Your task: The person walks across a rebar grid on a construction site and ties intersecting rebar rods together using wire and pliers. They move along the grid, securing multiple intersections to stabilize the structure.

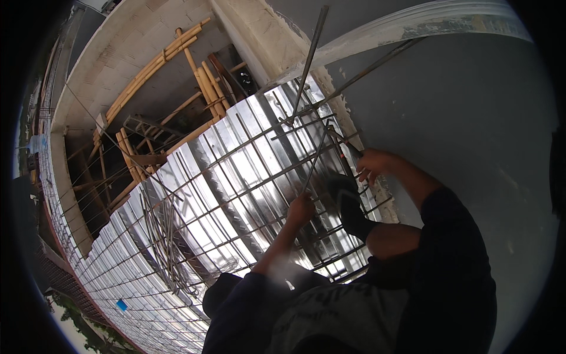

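Note:
My left hand (302, 210) is closed around the lower end of a thin steel bar (316, 158), which slants up and away over the mesh. Higher and to the right, the curled fingers of my right hand (375, 164) grip a long-handled dark tool that looks like pincers (345, 138). Its head lies close to the bar's far end; whether the two touch I cannot tell. Under both hands runs a grid of reinforcing bars (259, 183) over shiny corrugated metal decking (221, 150). My shod foot (349, 206) rests on it between my hands.
A grey wall (448, 130) rises at the right. Two loose long bars, including an upright one (311, 59), stick up at the far edge. Beyond the decking is an opening with bamboo poles (150, 71). A bundle of thin rods (165, 242) lies at the left.

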Available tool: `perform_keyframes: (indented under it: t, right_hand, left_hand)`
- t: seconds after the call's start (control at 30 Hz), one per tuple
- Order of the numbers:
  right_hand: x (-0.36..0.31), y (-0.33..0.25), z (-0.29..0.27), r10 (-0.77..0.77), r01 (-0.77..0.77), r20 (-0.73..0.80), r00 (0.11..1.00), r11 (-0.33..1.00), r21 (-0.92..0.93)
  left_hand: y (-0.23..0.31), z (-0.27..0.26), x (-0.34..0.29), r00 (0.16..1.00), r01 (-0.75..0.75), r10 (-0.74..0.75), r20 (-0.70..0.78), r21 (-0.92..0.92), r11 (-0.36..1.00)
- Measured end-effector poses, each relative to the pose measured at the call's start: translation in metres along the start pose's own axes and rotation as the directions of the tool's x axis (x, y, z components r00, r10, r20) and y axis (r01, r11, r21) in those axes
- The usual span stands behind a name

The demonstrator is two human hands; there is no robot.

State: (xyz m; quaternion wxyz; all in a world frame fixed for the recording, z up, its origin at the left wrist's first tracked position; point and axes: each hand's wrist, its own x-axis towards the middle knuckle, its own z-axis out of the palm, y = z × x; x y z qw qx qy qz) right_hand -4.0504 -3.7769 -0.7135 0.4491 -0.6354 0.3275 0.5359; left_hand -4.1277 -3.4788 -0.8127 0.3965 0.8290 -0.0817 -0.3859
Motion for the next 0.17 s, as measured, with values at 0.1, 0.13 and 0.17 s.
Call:
perform_keyframes:
  t: [0.1, 0.13, 0.17]
  right_hand:
    - [-0.010, 0.009, 0.007, -0.142, 0.050, 0.181, 0.973, 0.899, 0.435]
    - [-0.015, 0.012, 0.012, -0.189, 0.086, 0.228, 0.955, 0.914, 0.396]
    - [-0.023, 0.017, 0.018, -0.232, 0.124, 0.278, 0.932, 0.926, 0.357]
  left_hand:
    - [0.001, -0.013, -0.003, 1.000, 0.002, 0.001, 0.011, -0.201, 0.980]
    - [-0.001, -0.015, 0.000, 1.000, -0.008, 0.010, 0.006, -0.283, 0.959]
    - [-0.002, -0.019, 0.001, 1.000, -0.008, 0.010, 0.006, -0.273, 0.962]
